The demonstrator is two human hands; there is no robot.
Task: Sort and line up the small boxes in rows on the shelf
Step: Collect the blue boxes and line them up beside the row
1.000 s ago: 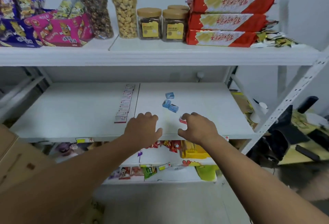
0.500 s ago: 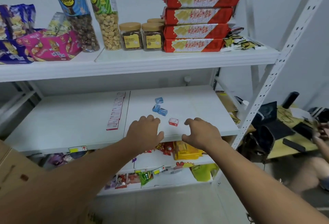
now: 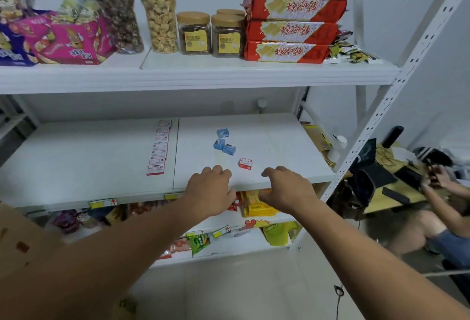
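On the white middle shelf [image 3: 89, 167] a row of several red-and-white small boxes [image 3: 159, 149] runs front to back near the centre seam. Three blue small boxes [image 3: 223, 142] lie loose in a cluster to the right of it. One red-and-white box [image 3: 246, 163] sits alone near the front edge. My left hand [image 3: 209, 190] and my right hand [image 3: 287, 188] hang over the shelf's front edge, fingers loosely curled, holding nothing. The lone red box lies between them, just beyond the fingertips.
The top shelf carries snack bags [image 3: 63, 39], tall popcorn tubes [image 3: 159, 9], jars [image 3: 194, 33] and stacked red biscuit packs [image 3: 292, 11]. Lower shelves hold more snack packs [image 3: 256, 205]. Another person [image 3: 437, 207] sits at the right by a cluttered table. A cardboard box [image 3: 17, 240] stands at left.
My right hand has drawn back off the lone red-and-white box, which now lies uncovered on the shelf. Both hands have pulled back to the front edge.
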